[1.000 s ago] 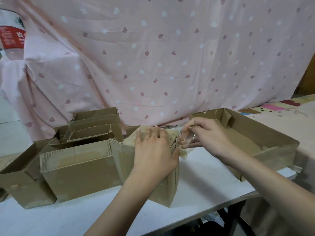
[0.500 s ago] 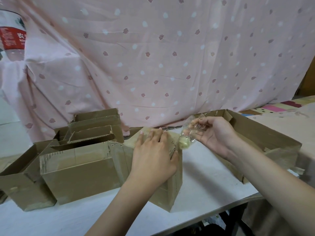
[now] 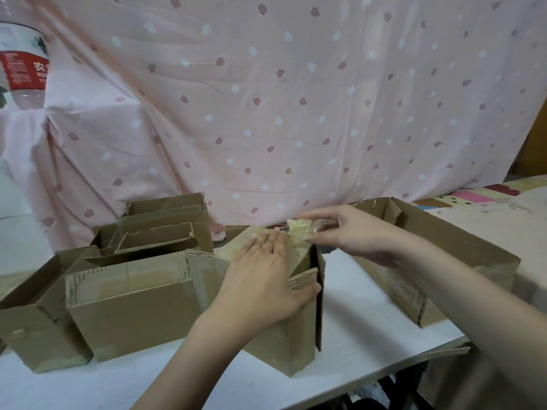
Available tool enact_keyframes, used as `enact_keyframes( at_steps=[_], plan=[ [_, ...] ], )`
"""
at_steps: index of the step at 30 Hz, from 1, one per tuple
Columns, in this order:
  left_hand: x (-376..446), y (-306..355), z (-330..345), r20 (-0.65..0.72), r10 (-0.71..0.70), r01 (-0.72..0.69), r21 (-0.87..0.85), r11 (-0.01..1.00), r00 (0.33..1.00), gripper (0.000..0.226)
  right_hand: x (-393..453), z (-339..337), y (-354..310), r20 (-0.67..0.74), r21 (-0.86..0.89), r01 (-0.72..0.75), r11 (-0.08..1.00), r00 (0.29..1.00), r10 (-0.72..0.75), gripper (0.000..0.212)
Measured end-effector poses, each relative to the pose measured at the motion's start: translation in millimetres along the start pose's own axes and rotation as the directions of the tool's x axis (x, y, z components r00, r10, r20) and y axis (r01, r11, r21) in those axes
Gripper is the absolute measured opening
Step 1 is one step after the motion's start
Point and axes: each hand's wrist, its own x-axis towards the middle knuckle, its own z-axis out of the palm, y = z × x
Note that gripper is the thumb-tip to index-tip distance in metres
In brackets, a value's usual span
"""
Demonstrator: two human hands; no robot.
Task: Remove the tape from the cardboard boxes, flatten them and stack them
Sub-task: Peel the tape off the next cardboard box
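Head view: left hand (image 3: pixel 263 279) presses flat, fingers together, on the middle cardboard box (image 3: pixel 284 329); right hand (image 3: pixel 352 235) pinches crumpled clear tape (image 3: pixel 300 227) above its far edge.

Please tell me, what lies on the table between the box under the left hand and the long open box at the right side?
Only bare white table; nothing stands between the held box and the long open box, as the head view shows.

bottle (image 3: pixel 22 66) | red label | white Chinese character "农", then partial Latin letters, unreadable
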Motion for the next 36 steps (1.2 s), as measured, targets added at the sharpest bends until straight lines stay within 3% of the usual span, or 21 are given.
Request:
enact_keyframes(
  at_steps=[5,7,11,15,17,19,21,23,26,28,31,34,36],
  plan=[
    [-3,-22,-24,0.338,0.118,-0.138,0.035,0.99,0.934,0.13,11,3,-11,-0.027,0.016,-0.047,0.999,0.999,0.047,0.02],
    [2,-33,-28,0.38,0.151,-0.191,0.07,0.979,0.913,0.13,16,6,-13,-0.072,0.03,-0.06,0.998,0.995,0.062,0.019],
    [7,-41,-21,0.307,0.193,-0.226,0.076,0.971,0.932,0.114,25,12,-5,-0.186,0.145,-0.084,0.986,0.976,0.111,0.017],
    [5,-41,-11,0.251,0.202,-0.22,0.048,0.974,0.947,0.118,29,17,9,-0.247,0.271,-0.107,0.957,0.953,0.177,0.016],
    [3,-41,-11,0.218,0.207,-0.216,0.016,0.976,0.954,0.12,30,14,9,-0.311,0.347,-0.068,0.935,0.932,0.183,0.002],
    [3,-44,-11,0.192,0.208,-0.211,-0.006,0.977,0.959,0.121,34,1,8,-0.414,0.406,-0.009,0.914,0.89,0.192,0.007],
    [2,-46,-10,0.164,0.211,-0.212,-0.015,0.977,0.964,0.122,34,-12,5,-0.439,0.287,-0.05,0.957,0.88,0.178,0.015],
    [5,-47,-7,0.136,0.209,-0.211,-0.004,0.978,0.968,0.122,29,-16,2,-0.336,0.181,-0.135,0.974,0.923,0.19,0.017],
    [10,-43,-3,0.086,0.193,-0.194,0.01,0.981,0.977,0.122,21,-9,7,-0.165,0.196,-0.2,0.96,0.958,0.234,0.031],
    [12,-36,0,0.063,0.174,-0.176,0.025,0.984,0.983,0.12,17,-10,11,-0.122,0.209,-0.178,0.962,0.971,0.206,0.033],
    [13,-26,3,0.042,0.13,-0.132,0.041,0.99,0.991,0.116,11,-14,12,-0.148,0.276,-0.101,0.956,0.978,0.146,0.044],
    [16,-18,6,0.027,0.097,-0.099,0.065,0.993,0.995,0.113,6,-23,7,-0.269,0.283,-0.01,0.959,0.959,0.09,0.056],
    [20,-12,9,0.012,0.094,-0.095,0.098,0.991,0.996,0.111,2,-32,6,-0.372,0.161,0.035,0.986,0.928,0.028,0.042]
  ],
)
